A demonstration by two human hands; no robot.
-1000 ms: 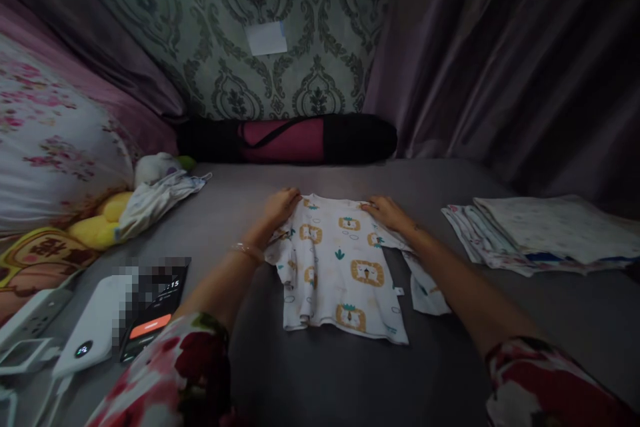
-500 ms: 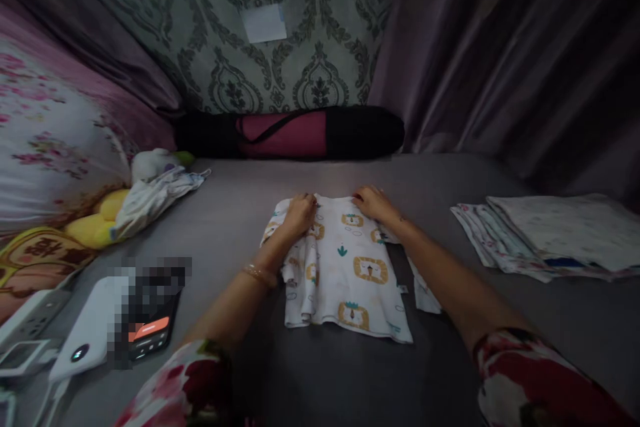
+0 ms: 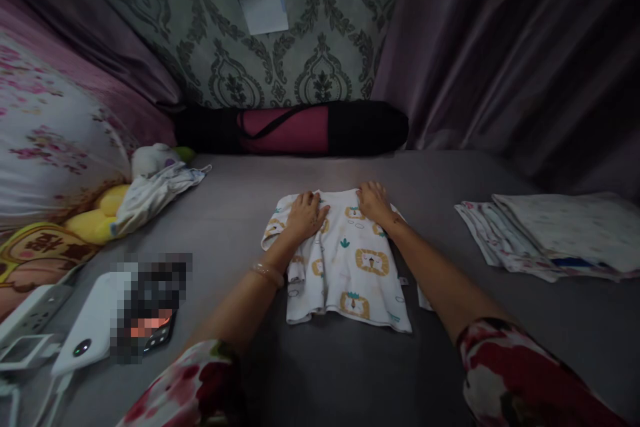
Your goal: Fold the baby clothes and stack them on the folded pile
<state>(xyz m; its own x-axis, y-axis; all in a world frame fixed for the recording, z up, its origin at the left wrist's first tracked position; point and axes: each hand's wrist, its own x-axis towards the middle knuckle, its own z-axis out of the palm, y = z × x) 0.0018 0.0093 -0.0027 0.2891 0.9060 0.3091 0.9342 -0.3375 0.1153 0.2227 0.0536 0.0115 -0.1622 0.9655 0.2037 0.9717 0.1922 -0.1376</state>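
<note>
A small white baby shirt [image 3: 345, 267] printed with tan lion heads and green leaves lies spread on the grey bed sheet [image 3: 240, 194]. A sleeve sticks out on its left side; part of another piece shows beside my right forearm. My left hand [image 3: 304, 215] rests open on the upper left of the shirt, its fingers flat and apart. On the upper right corner lies my right hand [image 3: 374, 204], fingers stretched over the cloth near the top edge. The fabric has soft creases below my left hand. My right forearm hides some of the shirt's right side.
Folded cloths [image 3: 565, 234] are stacked at the right. A long black and pink bag [image 3: 285, 128] lies along the wall. Plush toys [image 3: 155, 160], a crumpled cloth [image 3: 150, 200], a white power bank [image 3: 95, 320], a partly blurred phone [image 3: 161, 337] and a power strip [image 3: 45, 310] sit at the left.
My left hand has flattened on the shirt and its fingers have spread. My right hand has settled onto the upper right corner, and the left folds of the shirt lie flatter.
</note>
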